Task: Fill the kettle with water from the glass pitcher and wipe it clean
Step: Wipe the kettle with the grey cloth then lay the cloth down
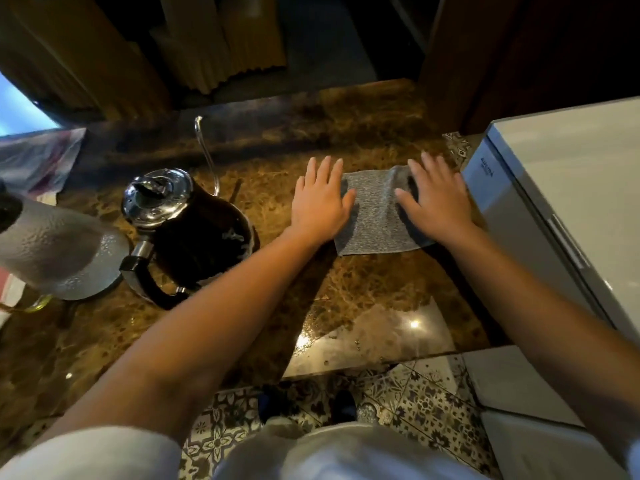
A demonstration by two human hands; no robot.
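**Cloth pressed flat under both palms, kettle waiting beside it**

Cloth (375, 213), grey and speckled, lies on the brown marble counter (346, 289) towards its right edge, just beside a white appliance (554, 188). The left hand (320, 202) lies flat on its left border, fingers straight and together, thumb on the fabric. The right hand (438, 199) lies flat on the right border, where the fabric bunches into a raised fold beneath the fingers. Neither hand grips anything; both are spread open and only press down.

The kettle (187, 230), dark with a chrome lid and a thin gooseneck spout, stands to the left of the cloth, nearer the counter's middle, its handle pointing towards the near edge. The glass pitcher (59, 247) stands just left of it, by the counter's left edge.

The step appears to be readying the cloth for wiping. To do it well, smooth the raised fold outwards with the right palm, so that the cloth can be gathered or folded into a tidy pad. Droplets glint on the counter near its front edge, so that patch may want a wipe too.
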